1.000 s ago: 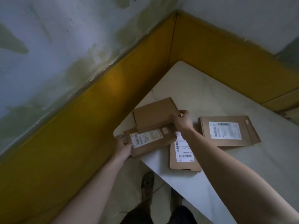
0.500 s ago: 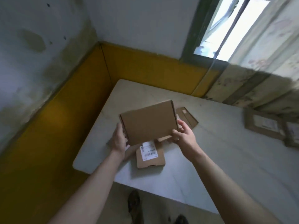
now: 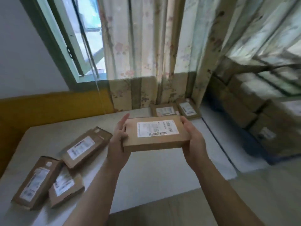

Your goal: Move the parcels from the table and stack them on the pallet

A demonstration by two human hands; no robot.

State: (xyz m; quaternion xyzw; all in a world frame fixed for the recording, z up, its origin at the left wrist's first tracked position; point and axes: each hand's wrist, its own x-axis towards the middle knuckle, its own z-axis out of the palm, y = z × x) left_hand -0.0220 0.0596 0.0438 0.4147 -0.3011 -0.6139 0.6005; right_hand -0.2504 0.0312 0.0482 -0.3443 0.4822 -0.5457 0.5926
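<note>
Holding a flat cardboard parcel (image 3: 155, 133) level between both hands, the person has it lifted clear of the surface (image 3: 146, 173), label side up. The left hand (image 3: 118, 141) lies flat against the left end with its fingers straight, pressing rather than wrapping, while the right hand (image 3: 193, 139) cups the right end, thumb on top and fingers going under. That squeeze from both ends looks chosen to keep the thin box flat and the label readable, and to let it be slid down onto a stack without fingers getting trapped beneath.

Three more labelled parcels (image 3: 61, 167) lie overlapped in a loose heap on the left part of the surface, and two others (image 3: 175, 109) sit side by side at its far edge under the floral curtain (image 3: 146, 62). These remain to be moved, so the job seems partway through.

Off to the right, well apart from the surface and lower down, cardboard boxes (image 3: 254, 118) are piled on what appears to be a blue pallet (image 3: 260, 154); that area is blurred, so I cannot tell how neatly the stack sits. The carried parcel is angled toward that side, which suggests it is headed there
</note>
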